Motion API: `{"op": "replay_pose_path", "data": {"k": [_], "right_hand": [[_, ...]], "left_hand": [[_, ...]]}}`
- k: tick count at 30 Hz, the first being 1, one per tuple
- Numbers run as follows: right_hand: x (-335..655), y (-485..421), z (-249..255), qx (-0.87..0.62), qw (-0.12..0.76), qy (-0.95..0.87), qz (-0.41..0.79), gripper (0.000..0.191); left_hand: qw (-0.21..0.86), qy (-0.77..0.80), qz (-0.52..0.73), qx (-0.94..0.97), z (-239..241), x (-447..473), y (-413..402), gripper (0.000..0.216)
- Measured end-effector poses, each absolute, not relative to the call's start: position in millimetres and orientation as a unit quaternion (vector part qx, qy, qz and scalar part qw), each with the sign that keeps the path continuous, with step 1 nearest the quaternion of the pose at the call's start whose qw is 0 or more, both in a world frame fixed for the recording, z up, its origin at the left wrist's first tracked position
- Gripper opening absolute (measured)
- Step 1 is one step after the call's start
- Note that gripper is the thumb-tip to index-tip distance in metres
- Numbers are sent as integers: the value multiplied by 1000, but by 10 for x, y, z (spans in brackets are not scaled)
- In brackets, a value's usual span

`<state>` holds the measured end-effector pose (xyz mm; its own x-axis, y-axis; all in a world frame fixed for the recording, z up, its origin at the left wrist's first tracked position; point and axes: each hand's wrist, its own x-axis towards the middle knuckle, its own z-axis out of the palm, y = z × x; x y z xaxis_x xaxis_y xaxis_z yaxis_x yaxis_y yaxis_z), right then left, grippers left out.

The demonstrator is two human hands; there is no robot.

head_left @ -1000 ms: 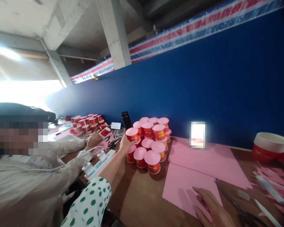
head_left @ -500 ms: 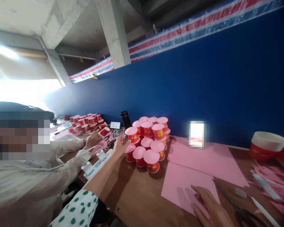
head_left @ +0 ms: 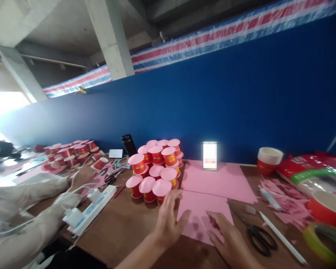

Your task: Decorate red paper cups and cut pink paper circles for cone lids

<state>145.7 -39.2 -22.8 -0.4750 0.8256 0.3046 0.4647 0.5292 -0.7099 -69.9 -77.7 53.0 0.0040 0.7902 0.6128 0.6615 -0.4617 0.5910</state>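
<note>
My left hand [head_left: 170,220] is open, fingers apart, in front of the stack of red paper cups [head_left: 148,190] topped with pink paper discs. It holds nothing and hovers by the left edge of a pink paper sheet [head_left: 197,209]. My right hand [head_left: 224,233] is also empty, with its fingers spread over the same sheet's lower right part. Whether its fingertips touch the paper I cannot tell. Black-handled scissors [head_left: 259,237] lie just right of my right hand, with a white pen [head_left: 282,237] beyond them. A larger pink sheet [head_left: 221,183] lies behind.
At left, a co-worker's hand [head_left: 85,175] is beside a red cup [head_left: 100,164]. A white power strip [head_left: 93,209] lies between us. On the right are nested cups [head_left: 268,160], pink scraps [head_left: 288,203], a plastic bag [head_left: 305,172] and yellow tape [head_left: 319,244]. A black flask [head_left: 128,145] stands behind.
My left hand has come back from the far left side of the cup stack to the pink sheet. My view has swung right, showing more of the table's right end.
</note>
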Motion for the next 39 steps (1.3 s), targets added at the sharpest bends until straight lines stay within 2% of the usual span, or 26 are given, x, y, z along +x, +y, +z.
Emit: {"op": "replay_pose_path", "data": {"k": [4,11,15,23,27,32,39], "right_hand": [[1441,-361,-202,-415,329,-782,328,46],[1473,-327,-118,-424,345,-778,309,30],[1481,-318,-143,-399,354,-786,314,30],[1470,-320,-133,-401,348,-786,315,40],[1473,-297,-97,-422,318,-798,292,36],[1505,-262,-66,-434,301,-811,251,26],[1556,-243,-19,-421,272,-832,239,30]], "left_hand": [[172,501,464,710,237,-205,-533,40],[259,499,480,673,-69,100,-252,31],[311,498,487,647,-161,78,-257,30],[272,476,468,693,-85,29,-342,27],[226,488,464,704,-85,-12,-349,28],[253,481,456,705,-105,-33,-309,26],[283,481,439,704,-66,-6,-295,28]]}}
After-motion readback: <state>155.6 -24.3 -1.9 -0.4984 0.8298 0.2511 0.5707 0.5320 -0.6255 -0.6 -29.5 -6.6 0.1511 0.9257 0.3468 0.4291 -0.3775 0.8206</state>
